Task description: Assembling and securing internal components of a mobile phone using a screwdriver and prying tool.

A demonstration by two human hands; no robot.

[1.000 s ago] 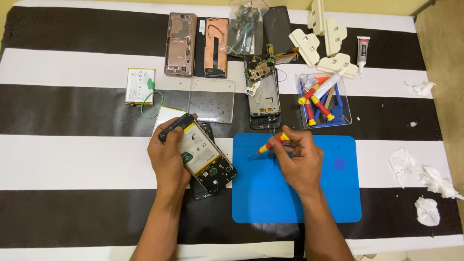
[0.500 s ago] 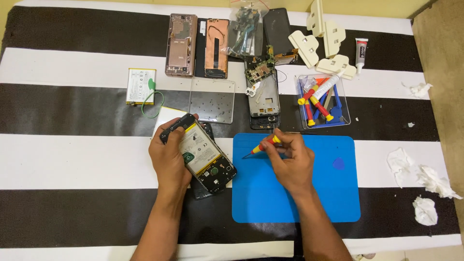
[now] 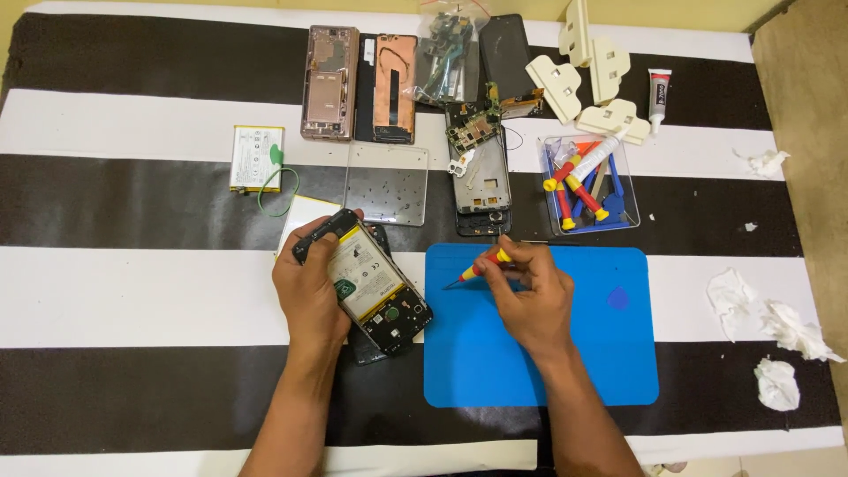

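- Screwdriver work on an opened phone (image 3: 375, 287) is judged to be the step in hand: the phone, its back cover off, is gripped along its left edge by the left hand (image 3: 309, 287) and is held tilted over the striped cloth (image 3: 132, 291), just left of the blue mat (image 3: 548, 353).
- A small screwdriver (image 3: 477, 268) with a red and yellow handle is pinched by the closed fingers of the right hand (image 3: 530, 296); its thin metal tip is pointed left and down, near the phone's right edge but apart from it.
- What the next move calls for is judged to be a fine seating of the tip in a small screw head, with the phone kept steady; which screw is meant cannot be told.
- The phone's inside is seen as a flat pale battery with a glossy label, framed in black plastic; the lower end is dark and set with small parts.
- The mat is smooth, soft-looking and round-cornered.
- Behind it are laid a second stripped phone (image 3: 481, 181), a clear plastic plate (image 3: 386, 184), a clear tray of tools (image 3: 590, 185), two copper-coloured phone backs (image 3: 331, 81), a loose battery (image 3: 256, 159), cream plastic clamps (image 3: 583, 79) and a small glue tube (image 3: 659, 93).
- Crumpled paper (image 3: 777, 384) is strewn at the right.
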